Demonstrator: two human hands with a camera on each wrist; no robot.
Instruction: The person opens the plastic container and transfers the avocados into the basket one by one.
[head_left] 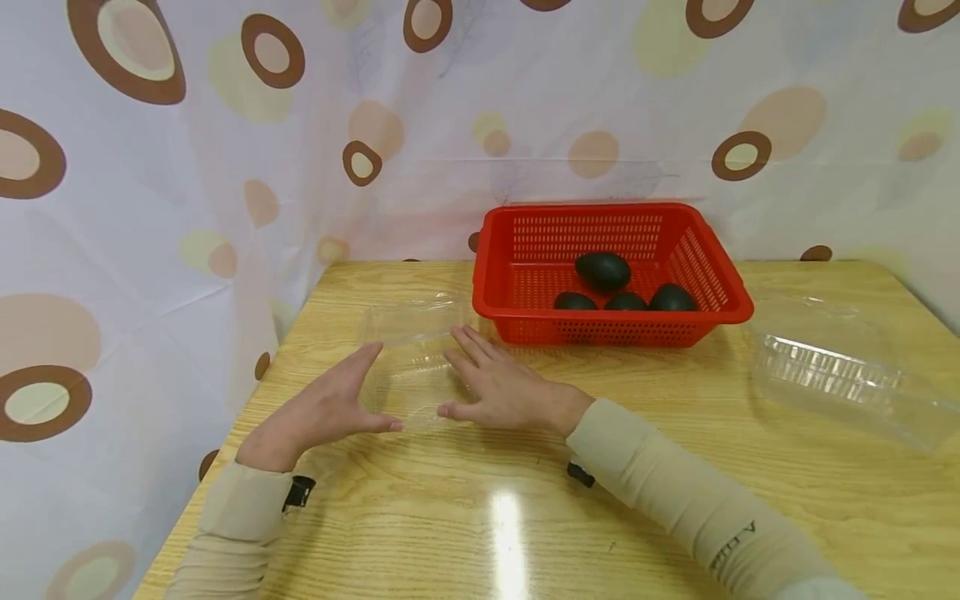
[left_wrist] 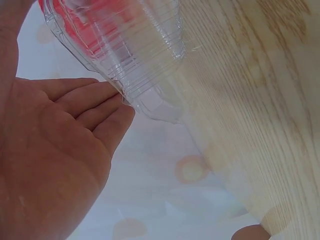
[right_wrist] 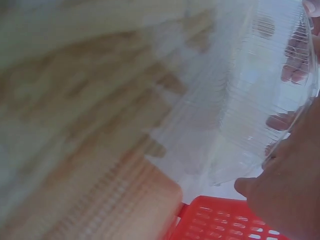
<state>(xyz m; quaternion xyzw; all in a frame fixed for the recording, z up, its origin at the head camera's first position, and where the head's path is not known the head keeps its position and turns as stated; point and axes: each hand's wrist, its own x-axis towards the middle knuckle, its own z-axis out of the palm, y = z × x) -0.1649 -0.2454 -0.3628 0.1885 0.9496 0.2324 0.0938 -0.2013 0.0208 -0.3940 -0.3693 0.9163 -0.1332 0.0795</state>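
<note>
A clear plastic clamshell container [head_left: 416, 371] lies on the wooden table at the left, between both hands. My left hand [head_left: 330, 404] is at its left side, thumb spread from the fingers; in the left wrist view the straight fingers [left_wrist: 102, 110] meet the container's rim. My right hand [head_left: 506, 387] is at the right side with fingers extended. In the right wrist view its fingertips lie along the edge of the see-through plastic [right_wrist: 250, 115]. Neither hand curls round the container. How firmly they touch it is hard to tell.
Behind and to the right stands a red perforated basket [head_left: 517, 331] with several dark avocados [head_left: 602, 271] in it. Another clear clamshell container [head_left: 825, 371] lies at the right of the wooden table [head_left: 420, 517]. A patterned cloth [head_left: 300, 167] hangs behind and at the left.
</note>
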